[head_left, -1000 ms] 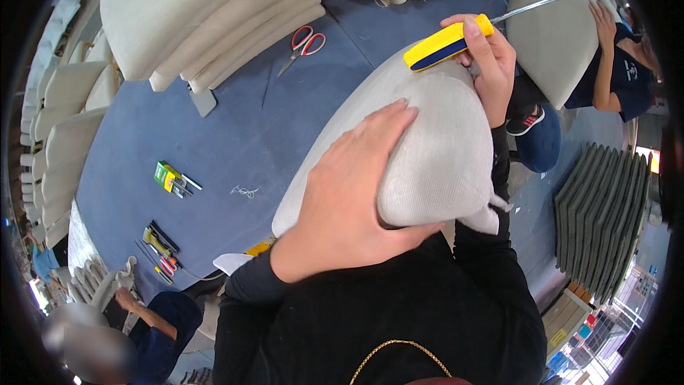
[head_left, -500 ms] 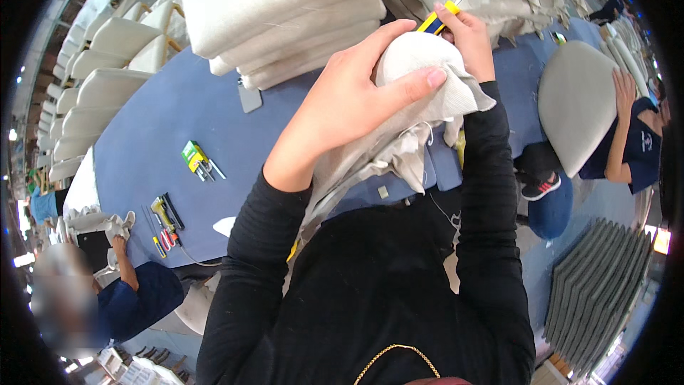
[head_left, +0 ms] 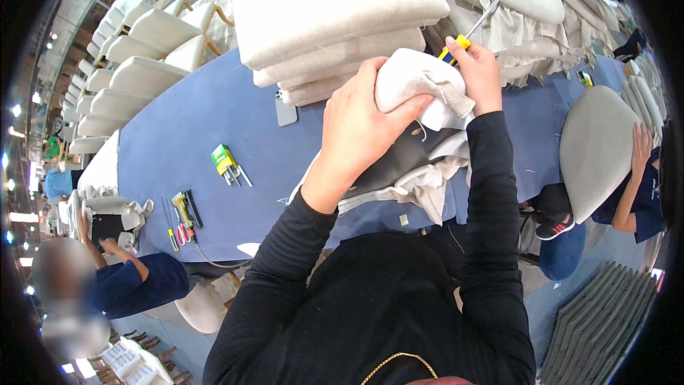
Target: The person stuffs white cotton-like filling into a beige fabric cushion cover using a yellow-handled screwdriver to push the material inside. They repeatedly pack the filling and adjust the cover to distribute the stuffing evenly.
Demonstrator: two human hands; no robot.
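My left hand (head_left: pixel 356 125) grips the rounded end of a cream fabric-covered cushion piece (head_left: pixel 413 82), thumb across its near side and fingers round the far side. Loose fabric (head_left: pixel 420 189) hangs below it, with a dark grey underside (head_left: pixel 392 164) showing and a loose thread near the thumb. On the far right side of the piece, my right hand (head_left: pixel 479 78) is closed round the yellow and blue handle of a screwdriver (head_left: pixel 487 14). Its metal shaft points up and to the right, away from the fabric. Part of the handle is hidden by the cushion piece and fingers.
A stack of cream cushions (head_left: pixel 335 14) stands at the table's far side, beside a phone (head_left: pixel 286 110). A green and yellow box (head_left: pixel 223 159) and a staple gun (head_left: pixel 189 207) lie left on the blue table (head_left: pixel 171 150). Co-workers sit at left and right; one holds a grey panel (head_left: pixel 595 146).
The cushion piece has tipped, so its dark underside now shows. My right hand and the screwdriver have shifted slightly right and lower. The whole view has swung a little left.
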